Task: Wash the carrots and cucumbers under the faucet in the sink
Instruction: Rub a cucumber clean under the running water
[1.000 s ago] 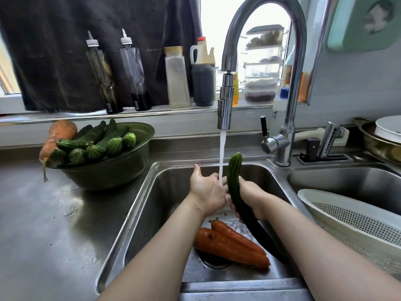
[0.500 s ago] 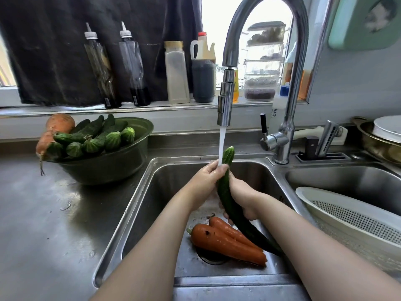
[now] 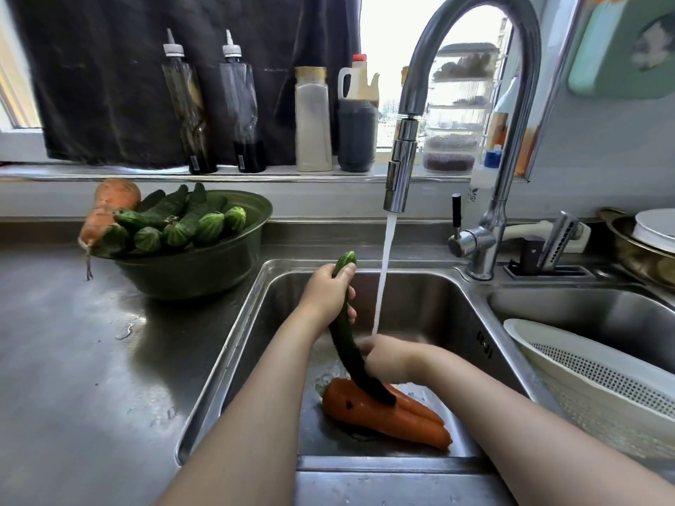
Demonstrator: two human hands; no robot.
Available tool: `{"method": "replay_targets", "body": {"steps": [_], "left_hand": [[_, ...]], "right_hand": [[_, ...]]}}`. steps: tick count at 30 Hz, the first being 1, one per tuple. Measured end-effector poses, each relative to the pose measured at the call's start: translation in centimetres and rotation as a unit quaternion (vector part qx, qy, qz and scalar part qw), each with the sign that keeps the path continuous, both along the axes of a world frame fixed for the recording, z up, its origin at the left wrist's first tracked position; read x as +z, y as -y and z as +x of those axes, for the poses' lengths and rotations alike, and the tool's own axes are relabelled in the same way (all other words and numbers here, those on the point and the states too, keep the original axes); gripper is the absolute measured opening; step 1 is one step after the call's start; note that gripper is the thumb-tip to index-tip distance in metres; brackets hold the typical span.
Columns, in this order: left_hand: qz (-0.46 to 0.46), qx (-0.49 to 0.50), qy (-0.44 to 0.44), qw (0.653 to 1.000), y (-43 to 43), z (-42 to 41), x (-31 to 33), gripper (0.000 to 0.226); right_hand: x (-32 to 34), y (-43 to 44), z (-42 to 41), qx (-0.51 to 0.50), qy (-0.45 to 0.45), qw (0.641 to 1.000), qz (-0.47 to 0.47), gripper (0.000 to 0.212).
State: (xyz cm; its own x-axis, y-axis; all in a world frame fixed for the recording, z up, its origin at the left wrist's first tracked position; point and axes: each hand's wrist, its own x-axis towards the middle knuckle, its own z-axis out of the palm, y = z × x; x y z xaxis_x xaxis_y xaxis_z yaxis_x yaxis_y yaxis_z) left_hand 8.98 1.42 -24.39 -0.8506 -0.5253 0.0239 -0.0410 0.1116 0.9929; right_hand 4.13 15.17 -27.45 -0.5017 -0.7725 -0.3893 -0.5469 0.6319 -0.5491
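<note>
A long dark green cucumber (image 3: 347,337) stands tilted over the left sink basin (image 3: 431,304). My left hand (image 3: 327,290) grips its upper part, just below the tip. My right hand (image 3: 387,359) is wrapped around its lower part, and the water stream (image 3: 381,283) from the faucet (image 3: 403,166) falls onto that hand. Two orange carrots (image 3: 383,414) lie on the basin floor over the drain, under the cucumber's lower end. A green bowl (image 3: 197,264) on the counter at the left holds several cucumbers (image 3: 182,220) and carrots (image 3: 113,202).
A white colander (image 3: 591,378) lies in the right basin. Bottles (image 3: 314,118) line the windowsill behind the sink. A metal pan with a white dish (image 3: 646,242) sits at the far right. The steel counter (image 3: 91,378) at the left is wet.
The cucumber has shifted left, out of the stream. My left hand now grips its top and my right hand has slid down to its lower part, under the water.
</note>
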Motion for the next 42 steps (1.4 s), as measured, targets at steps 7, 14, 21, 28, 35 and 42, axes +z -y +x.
{"method": "replay_targets", "body": {"steps": [7,14,21,28,35,42], "left_hand": [[0.046,0.113,-0.064,0.990,0.6,0.3,0.4,0.029],[-0.190,0.128,-0.051,0.972,0.9,0.2,0.4,0.024],[-0.278,-0.008,0.044,0.959,0.1,0.5,0.0,0.035],[-0.308,-0.041,0.097,0.946,0.2,0.5,-0.2,0.054],[-0.326,-0.052,0.096,0.939,-0.2,-0.1,-0.7,0.040],[-0.293,-0.089,0.082,0.949,-1.1,-0.4,-1.3,0.040]], "right_hand": [[-0.5,-0.5,-0.7,-0.041,0.040,0.998,0.024,0.039],[-0.4,0.1,-2.0,-0.064,0.029,0.997,-0.018,0.056],[-0.2,1.2,-3.2,-0.145,-0.030,0.985,-0.091,0.044],[-2.3,2.2,-1.0,0.112,-0.121,0.965,0.202,0.090],[-3.1,1.5,-2.9,0.131,-0.067,0.971,0.187,0.075],[-4.3,0.7,-3.9,0.075,-0.042,0.978,0.189,0.079]]}}
